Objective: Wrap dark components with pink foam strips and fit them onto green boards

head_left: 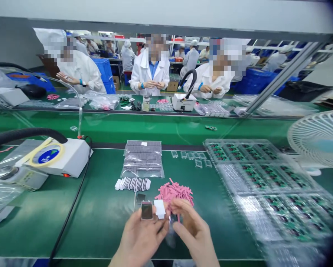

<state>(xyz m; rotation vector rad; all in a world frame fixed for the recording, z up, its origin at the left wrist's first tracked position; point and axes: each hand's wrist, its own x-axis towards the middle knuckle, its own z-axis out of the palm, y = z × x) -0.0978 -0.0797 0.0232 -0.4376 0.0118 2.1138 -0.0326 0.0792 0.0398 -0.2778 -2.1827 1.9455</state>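
My left hand is turned palm up, holding a small dark display screen in a clear frame at its fingertips. A white square piece stands beside it, also at the fingers of that hand. My right hand is closed in a pinch close to the white piece; what its fingertips hold is too small to make out. Just beyond lies a heap of pink strips. Another dark flat piece rests on the green mat behind the screen, near a row of white-and-black pieces.
A bag of grey strips and several clear frames lie farther back. Trays of green circuit boards fill the right, near a fan. A white machine with a black cable stands left. Co-workers sit opposite.
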